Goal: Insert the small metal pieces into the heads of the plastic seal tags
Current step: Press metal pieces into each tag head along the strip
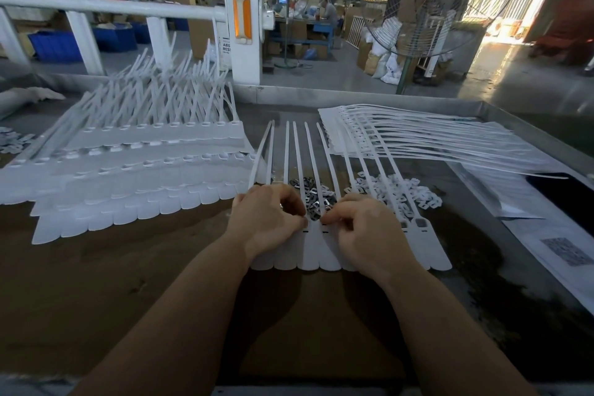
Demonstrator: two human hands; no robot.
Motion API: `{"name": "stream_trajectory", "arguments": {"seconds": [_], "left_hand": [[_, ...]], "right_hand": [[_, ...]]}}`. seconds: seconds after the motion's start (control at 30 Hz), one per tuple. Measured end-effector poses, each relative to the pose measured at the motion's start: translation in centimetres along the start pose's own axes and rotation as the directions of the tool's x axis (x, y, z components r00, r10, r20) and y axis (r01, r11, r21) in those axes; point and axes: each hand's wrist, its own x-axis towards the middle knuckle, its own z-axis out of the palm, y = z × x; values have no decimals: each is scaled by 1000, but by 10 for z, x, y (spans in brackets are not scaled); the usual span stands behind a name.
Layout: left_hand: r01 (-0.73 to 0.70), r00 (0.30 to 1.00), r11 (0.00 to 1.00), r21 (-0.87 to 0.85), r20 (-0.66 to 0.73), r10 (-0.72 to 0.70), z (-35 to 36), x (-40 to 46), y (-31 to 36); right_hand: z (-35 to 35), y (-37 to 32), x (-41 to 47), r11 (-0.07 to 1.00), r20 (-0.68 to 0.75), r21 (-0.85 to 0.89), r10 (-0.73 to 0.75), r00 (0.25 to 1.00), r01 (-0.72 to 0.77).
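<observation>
Both hands, left hand [268, 219] and right hand [363, 228], rest on one strip of seal tags [313, 254] on the bench [128, 283], fingers [300, 217] pinched narrow; held contents indeterminable.

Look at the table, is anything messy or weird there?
Nothing looks broken. The metal pieces and white clips lie in loose heaps behind the hands, likely just supplies. The left pile of tags has tails sticking up every which way, while the right pile lies flat.
</observation>
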Motion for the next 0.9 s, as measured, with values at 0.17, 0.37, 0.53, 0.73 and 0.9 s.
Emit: {"name": "stream_trajectory", "arguments": {"seconds": [0.17, 0.37, 0.53, 0.73, 0.9], "left_hand": [[8, 1000, 1000, -12, 13, -8, -1, 0, 1], [13, 1000, 1000, -13, 2, -13, 0, 1, 0], [13, 1000, 1000, 2, -14, -13, 1, 1, -2], [20, 1000, 1000, 11, -15, -20, 2, 1, -2], [11, 1000, 1000, 19, -22, -10, 0, 0, -2]], "right_hand": [[-2, -1, -1, 989, 14, -127, -67, 998, 69], [-2, -1, -2, 979, -6, -172, -114, 993, 111], [-2, -2, -1, 955, 29, -259, -140, 990, 142], [-3, -1, -2, 922, 77, -329, -190, 979, 205], [1, 1, -1, 991, -51, -119, -61, 997, 54]]}}
